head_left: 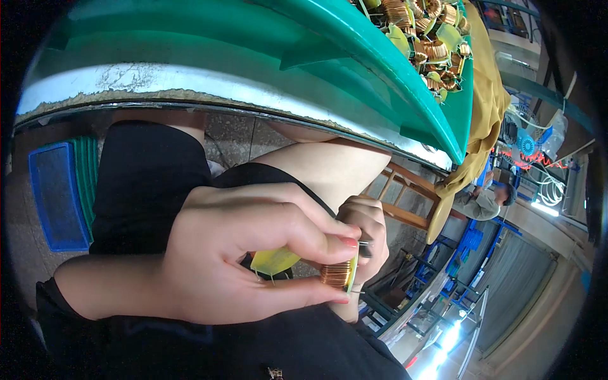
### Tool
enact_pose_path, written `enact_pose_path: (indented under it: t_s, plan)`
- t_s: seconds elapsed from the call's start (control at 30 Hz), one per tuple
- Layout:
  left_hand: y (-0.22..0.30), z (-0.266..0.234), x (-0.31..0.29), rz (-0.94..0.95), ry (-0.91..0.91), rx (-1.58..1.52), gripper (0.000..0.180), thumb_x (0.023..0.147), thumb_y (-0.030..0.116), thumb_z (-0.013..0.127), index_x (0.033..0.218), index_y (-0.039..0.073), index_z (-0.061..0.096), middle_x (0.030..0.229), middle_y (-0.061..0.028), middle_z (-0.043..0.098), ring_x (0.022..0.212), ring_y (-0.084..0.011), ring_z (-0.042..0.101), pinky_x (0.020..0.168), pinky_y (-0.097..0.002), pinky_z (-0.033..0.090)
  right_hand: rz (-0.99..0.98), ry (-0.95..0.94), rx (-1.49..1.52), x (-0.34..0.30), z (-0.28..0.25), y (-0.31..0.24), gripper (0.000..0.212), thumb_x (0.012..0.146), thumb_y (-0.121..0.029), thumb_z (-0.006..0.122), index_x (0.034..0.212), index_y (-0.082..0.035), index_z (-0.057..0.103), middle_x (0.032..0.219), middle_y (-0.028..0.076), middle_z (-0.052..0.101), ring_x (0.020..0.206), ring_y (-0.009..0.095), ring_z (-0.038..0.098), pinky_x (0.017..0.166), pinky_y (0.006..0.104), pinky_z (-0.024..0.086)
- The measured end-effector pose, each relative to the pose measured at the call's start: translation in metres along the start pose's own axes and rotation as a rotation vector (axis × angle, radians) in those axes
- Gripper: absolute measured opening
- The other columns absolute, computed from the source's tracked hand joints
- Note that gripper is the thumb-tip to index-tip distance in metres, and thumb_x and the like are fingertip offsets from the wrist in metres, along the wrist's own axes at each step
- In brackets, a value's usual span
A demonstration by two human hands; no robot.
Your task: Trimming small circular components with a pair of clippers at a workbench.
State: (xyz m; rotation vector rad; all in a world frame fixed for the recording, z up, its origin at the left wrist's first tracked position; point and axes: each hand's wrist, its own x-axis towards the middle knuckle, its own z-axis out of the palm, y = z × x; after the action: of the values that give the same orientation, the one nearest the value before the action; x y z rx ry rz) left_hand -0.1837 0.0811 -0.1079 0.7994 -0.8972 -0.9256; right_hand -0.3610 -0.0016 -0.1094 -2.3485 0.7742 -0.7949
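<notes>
My left hand (247, 247) pinches a copper-wound coil (335, 275) between its fingertips and thumb. The coil has a yellow-green base plate, and thin metal pins stick out from its far side. A second yellow-green base plate (276, 260) with thin pins rests inside the same hand, mostly hidden by the fingers. Just beyond the coil, my right hand (367, 228) is closed close to the pins. A small dark piece shows at its fingers, too little of it to name.
A green tray (380, 69) on the worn-edged table (190, 85) holds many copper coils (434, 49). A blue crate (58, 196) stands on the floor at left. Beyond are a wooden stool (411, 196), yellow cloth (484, 107) and another person (484, 204) farther off.
</notes>
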Motion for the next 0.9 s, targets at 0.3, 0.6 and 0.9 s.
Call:
enact_pose_path:
  t_s: [0.3, 0.6, 0.9]
  plan:
    - [0.005, 0.000, -0.001, -0.083, 0.039, 0.050, 0.032, 0.059, 0.002, 0.082, 0.086, -0.001, 0.066, 0.094, -0.0150, 0.066, 0.079, -0.0211, 0.066, 0.069, -0.0271, 0.053, -0.001, -0.101, -0.088, 0.012, -0.001, -0.012, 0.053, 0.094, -0.045, 0.038, 0.078, 0.002, 0.053, 0.070, 0.013, 0.051, 0.061, 0.025, 0.047, 0.058, 0.0364, 0.042]
    - [0.030, 0.007, -0.006, -0.293, 0.081, -0.037, 0.027, 0.070, 0.001, 0.076, 0.092, 0.001, 0.060, 0.097, -0.0080, 0.064, 0.083, -0.0136, 0.060, 0.079, -0.0233, 0.046, 0.069, -0.079, 0.140, 0.006, -0.007, -0.007, 0.029, 0.092, -0.027, 0.043, 0.087, 0.000, 0.052, 0.078, 0.015, 0.050, 0.064, 0.030, 0.047, 0.061, 0.0382, 0.041]
    - [0.083, -0.016, 0.022, -0.552, 0.254, -0.545, 0.026, 0.085, 0.005, 0.061, 0.109, -0.001, 0.052, 0.108, -0.0145, 0.059, 0.085, -0.0179, 0.063, 0.079, -0.0242, 0.052, 0.295, 0.105, 0.434, -0.007, 0.009, 0.010, 0.030, 0.095, -0.024, 0.036, 0.088, -0.001, 0.054, 0.080, 0.013, 0.052, 0.070, 0.026, 0.048, 0.068, 0.0333, 0.041]
